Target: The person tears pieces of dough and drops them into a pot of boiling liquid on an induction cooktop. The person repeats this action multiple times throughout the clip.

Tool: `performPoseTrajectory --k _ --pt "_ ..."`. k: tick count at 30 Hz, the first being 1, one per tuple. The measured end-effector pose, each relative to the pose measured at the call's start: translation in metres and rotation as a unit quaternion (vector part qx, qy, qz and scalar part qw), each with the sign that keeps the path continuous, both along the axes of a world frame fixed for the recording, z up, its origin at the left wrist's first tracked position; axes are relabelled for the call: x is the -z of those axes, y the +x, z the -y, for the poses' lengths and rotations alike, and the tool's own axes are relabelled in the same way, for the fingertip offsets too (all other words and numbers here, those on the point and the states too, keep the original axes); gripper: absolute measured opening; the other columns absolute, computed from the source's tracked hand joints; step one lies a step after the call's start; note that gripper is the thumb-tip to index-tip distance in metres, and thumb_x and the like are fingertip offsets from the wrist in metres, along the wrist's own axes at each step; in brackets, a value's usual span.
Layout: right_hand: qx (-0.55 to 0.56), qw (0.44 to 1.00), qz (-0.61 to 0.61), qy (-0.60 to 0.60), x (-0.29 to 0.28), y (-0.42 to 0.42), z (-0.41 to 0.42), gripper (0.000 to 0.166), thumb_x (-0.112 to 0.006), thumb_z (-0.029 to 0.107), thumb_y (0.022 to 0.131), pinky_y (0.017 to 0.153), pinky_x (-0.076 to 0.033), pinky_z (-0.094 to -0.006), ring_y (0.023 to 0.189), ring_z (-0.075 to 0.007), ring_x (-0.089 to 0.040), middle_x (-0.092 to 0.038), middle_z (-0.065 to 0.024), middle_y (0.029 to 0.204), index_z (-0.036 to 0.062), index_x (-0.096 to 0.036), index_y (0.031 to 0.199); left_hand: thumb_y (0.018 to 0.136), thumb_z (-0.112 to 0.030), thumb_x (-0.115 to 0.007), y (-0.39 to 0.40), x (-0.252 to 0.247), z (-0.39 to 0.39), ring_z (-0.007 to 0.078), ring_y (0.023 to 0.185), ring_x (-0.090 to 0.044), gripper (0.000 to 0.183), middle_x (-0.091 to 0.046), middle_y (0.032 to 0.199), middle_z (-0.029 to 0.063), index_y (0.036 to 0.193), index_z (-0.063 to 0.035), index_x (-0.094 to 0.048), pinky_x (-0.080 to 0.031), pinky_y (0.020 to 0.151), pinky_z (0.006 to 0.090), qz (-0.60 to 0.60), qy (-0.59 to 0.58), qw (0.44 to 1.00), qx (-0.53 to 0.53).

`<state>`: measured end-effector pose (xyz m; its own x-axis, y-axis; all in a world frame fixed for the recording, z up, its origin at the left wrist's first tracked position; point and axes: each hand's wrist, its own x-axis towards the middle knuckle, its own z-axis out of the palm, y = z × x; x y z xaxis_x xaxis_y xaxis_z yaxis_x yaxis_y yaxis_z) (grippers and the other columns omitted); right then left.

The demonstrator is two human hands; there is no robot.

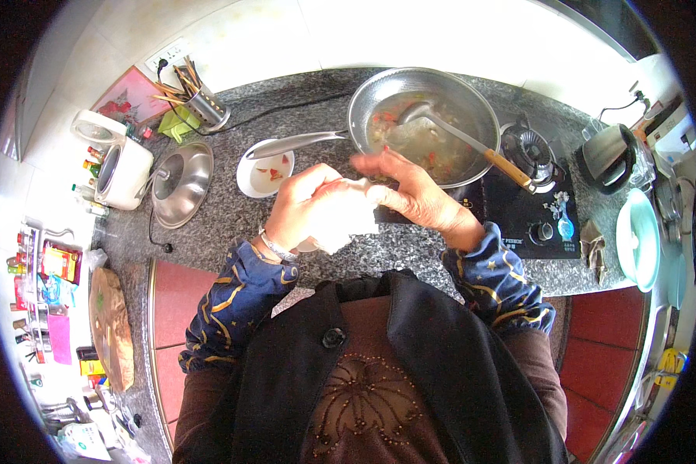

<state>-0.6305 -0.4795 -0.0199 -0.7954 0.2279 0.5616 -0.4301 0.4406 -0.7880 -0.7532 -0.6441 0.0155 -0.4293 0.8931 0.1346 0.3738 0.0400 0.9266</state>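
My left hand grips a crumpled white packet or bag, so bleached by glare that its details are lost. My right hand is beside it, thumb tip at the packet's edge and fingers spread, slightly blurred, near the wok's rim. Just beyond my hands, a steel wok holds cloudy soup with red and green bits. A ladle with a wooden handle lies in the soup, its handle resting across the right rim. Under the wok's handle sits a white bowl containing pale liquid and red pieces.
On the left are a domed steel lid, a white lidded appliance, a chopstick holder and a wooden chopping board. Rightward are a black cooktop, a burner, a kettle, a cloth and a turquoise basin.
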Motion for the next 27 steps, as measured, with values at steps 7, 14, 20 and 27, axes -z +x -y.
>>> performPoseTrajectory --k 7,14,20,27 --pt "-0.070 0.984 0.120 -0.112 -0.006 -0.006 0.012 0.027 -0.059 0.030 0.089 0.062 -0.045 -0.0244 0.071 -0.0071 -0.053 -0.060 -0.0026 0.076 0.0027 -0.059 0.087 0.090 -0.016 -0.055 0.004 0.005 -0.005 0.0062 0.067 -0.055 0.015 -0.059 0.071 0.0005 0.086 -0.0014 -0.058 -0.044 0.059 0.0222 -0.057 0.012 0.998 -0.031" --pt "-0.032 0.934 0.120 -0.334 -0.006 0.000 0.020 0.032 -0.055 0.033 0.092 0.055 -0.040 -0.0197 0.063 -0.0029 -0.048 -0.054 0.0059 0.067 0.0048 -0.060 0.079 0.091 -0.016 -0.054 0.003 0.002 -0.004 0.0060 0.073 -0.054 0.016 -0.060 0.079 0.0029 0.090 -0.0004 -0.057 -0.045 0.066 0.0226 0.175 0.019 0.984 0.004" --pt "-0.099 0.941 0.167 -0.277 -0.005 0.006 0.002 0.051 -0.043 0.049 0.093 0.065 -0.042 -0.0219 0.072 -0.0068 -0.051 -0.055 0.0026 0.071 0.0011 -0.060 0.098 0.093 -0.015 -0.051 0.005 -0.001 -0.004 0.0062 0.073 -0.055 0.015 -0.059 0.077 0.0020 0.092 -0.0010 -0.057 -0.045 0.064 0.0228 -0.085 -0.013 0.996 -0.001" --pt "-0.088 0.993 0.041 -0.074 0.005 -0.012 0.006 0.047 -0.047 0.047 0.092 0.072 -0.043 -0.0278 0.079 -0.0108 -0.050 -0.054 -0.0015 0.078 0.0031 -0.056 0.107 0.093 -0.016 -0.051 0.009 -0.001 -0.010 0.0058 0.072 -0.053 0.014 -0.058 0.078 0.0014 0.090 -0.0029 -0.055 -0.045 0.063 0.0219 0.013 0.026 0.999 0.015"
